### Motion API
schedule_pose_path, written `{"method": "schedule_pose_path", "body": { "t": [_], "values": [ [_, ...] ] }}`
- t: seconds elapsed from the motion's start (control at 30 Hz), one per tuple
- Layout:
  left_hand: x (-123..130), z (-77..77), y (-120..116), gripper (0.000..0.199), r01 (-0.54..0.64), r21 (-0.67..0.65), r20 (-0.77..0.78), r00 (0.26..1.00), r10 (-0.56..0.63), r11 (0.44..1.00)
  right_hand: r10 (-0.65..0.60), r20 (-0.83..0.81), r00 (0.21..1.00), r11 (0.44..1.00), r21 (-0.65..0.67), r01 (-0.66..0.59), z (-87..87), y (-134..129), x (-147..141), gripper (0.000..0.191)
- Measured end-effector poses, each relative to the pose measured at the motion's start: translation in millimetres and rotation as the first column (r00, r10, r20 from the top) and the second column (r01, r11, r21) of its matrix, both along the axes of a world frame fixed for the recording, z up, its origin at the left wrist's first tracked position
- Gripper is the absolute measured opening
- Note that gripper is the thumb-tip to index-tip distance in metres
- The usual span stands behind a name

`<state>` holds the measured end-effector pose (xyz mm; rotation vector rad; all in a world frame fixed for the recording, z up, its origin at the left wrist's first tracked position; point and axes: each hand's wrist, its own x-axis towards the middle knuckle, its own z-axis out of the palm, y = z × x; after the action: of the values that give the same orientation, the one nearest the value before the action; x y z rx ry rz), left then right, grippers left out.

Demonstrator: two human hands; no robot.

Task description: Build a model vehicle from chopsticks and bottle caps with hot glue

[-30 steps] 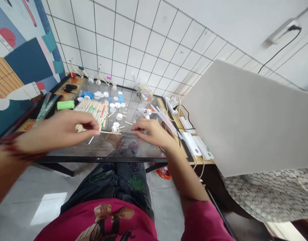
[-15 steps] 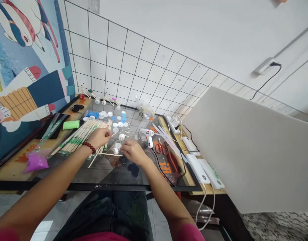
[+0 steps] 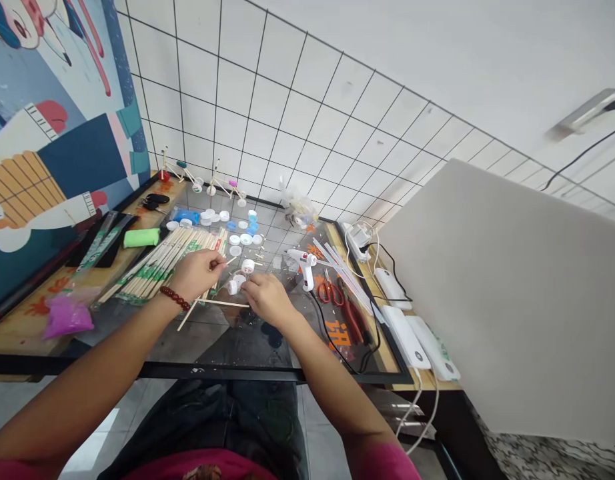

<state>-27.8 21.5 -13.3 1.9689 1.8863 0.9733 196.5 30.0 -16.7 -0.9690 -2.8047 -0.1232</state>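
My left hand [image 3: 200,273], wearing a red bead bracelet [image 3: 175,298], pinches a short piece of wooden stick [image 3: 231,261] over the glass tabletop. My right hand [image 3: 268,297] is closed, its fingertips together beside a white bottle cap [image 3: 232,287]; whatever they grip is hidden. Just above these fingertips stands another white cap [image 3: 247,267], with a bit of stick next to it. Under my left wrist, a bundle of wooden chopsticks [image 3: 160,267] lies in green-printed wrappers. Two loose chopsticks [image 3: 222,303] cross in front of my hands.
To the right are a white glue gun [image 3: 303,263], red scissors [image 3: 330,291], pliers [image 3: 355,321] and clear glue sticks [image 3: 345,277]. More caps [image 3: 246,239] lie behind my hands. Small stick-and-cap models [image 3: 212,183] stand at the back. Purple [image 3: 69,317] and green packs [image 3: 141,237] sit left.
The camera view has tilted and shifted slightly, so the whole table appears moved. Both hands keep nearly the same pose; the white cap by my right fingertips sits closer to the cap behind it.
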Motion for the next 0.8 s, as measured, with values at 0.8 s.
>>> {"method": "schedule_pose_path", "body": {
  "t": [0.8],
  "values": [
    [0.6, 1.9, -2.9, 0.025, -0.007, 0.005, -0.047, 0.999, 0.007, 1.000, -0.191, -0.642, 0.742, 0.980, -0.078, 0.184, 14.4, 19.1, 52.5, 0.015]
  ]
}}
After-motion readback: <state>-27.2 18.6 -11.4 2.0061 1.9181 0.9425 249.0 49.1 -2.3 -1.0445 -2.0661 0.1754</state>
